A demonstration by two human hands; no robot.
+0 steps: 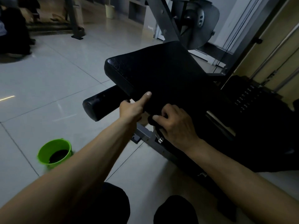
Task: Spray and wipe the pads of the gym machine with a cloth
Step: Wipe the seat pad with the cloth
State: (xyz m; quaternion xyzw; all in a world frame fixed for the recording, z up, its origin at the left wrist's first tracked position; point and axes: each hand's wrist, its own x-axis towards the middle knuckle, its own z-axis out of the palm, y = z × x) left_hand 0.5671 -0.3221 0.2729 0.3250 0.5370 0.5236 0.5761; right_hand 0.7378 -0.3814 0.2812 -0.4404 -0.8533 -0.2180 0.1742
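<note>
Black cloth (152,121), bunched small and hard to make out in dim light, pinched between thumb and curled fingers of right hand (176,126), held against near corner of large pad (161,70). Just beside it, left hand (134,109) gripping same pad's near edge: thumb straight on top, fingers tucked beneath. Pad black, pebbled, rectangular, sloping upward and away. Below its left edge, black padded roller (100,105) lying crosswise, round end cap showing. Under both hands, grey metal frame (145,136). To the right, dark weight stack (247,97) with rows of small marks, too blurred to read. On pale tiled floor (48,78), near left forearm, bright green bucket (55,152) holding something dark. At bottom edge, two knees (113,204) in dark fabric.
</note>
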